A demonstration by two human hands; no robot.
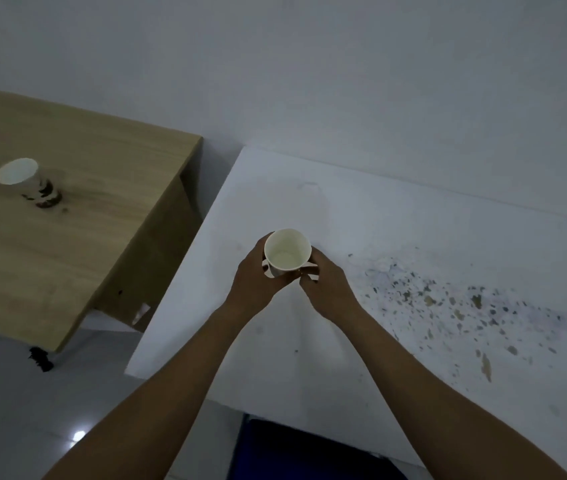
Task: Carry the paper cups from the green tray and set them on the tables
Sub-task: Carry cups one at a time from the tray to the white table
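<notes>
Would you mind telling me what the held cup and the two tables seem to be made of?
Held cup: likely paper, matte white inside, rolled rim, printed outside. Left table: wood or wood-look laminate, grain visible. White table: smooth painted or laminated board, speckled with stains; cannot tell which.

Dark blue item [310, 455] at bottom edge of view, partly hidden. Pale glossy floor [15, 410] lower left w/ bright glare spot [78, 435]. Plain white wall [344, 64] behind.

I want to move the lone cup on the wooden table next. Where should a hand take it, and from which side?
Grip the paper cup around its side wall, just below the rim, coming from the table's near edge. It stands upright with its mouth open, and the wooden table around it looks bare on that side.
</notes>
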